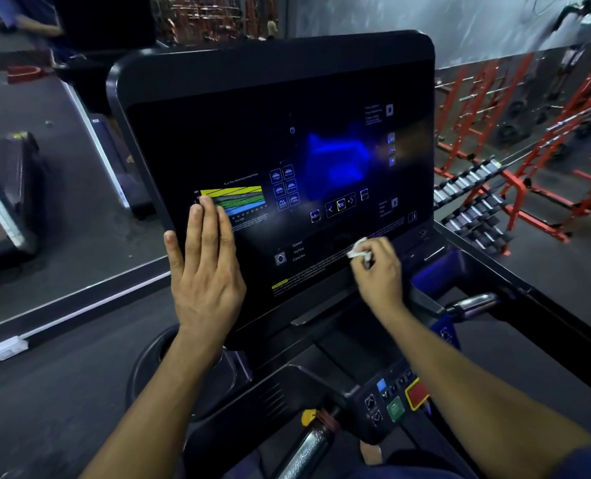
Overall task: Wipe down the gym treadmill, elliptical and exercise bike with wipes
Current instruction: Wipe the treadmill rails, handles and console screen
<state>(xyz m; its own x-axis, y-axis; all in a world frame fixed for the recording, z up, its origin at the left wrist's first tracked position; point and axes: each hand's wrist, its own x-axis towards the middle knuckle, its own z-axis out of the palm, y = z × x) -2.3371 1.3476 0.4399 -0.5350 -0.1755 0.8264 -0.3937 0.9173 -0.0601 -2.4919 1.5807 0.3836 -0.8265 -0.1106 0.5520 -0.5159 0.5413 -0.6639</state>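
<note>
Right hand (377, 267) pinching crumpled wipe (359, 249) against console (273, 77) at lower centre-right; unwiped panel stretching up-left toward left hand (204, 261), flat, fingers straight, bracing.

The person is wearing dark blue clothing, its cloth showing behind the right hand (378, 271) at the near edge. Both forearms are showing bare up from each grip, the left hand (202, 267) included.

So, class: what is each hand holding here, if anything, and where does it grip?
The right hand pinches a crumpled white wipe at its bunched end, against the console. The left hand holds nothing; it rests flat on the console.
</note>
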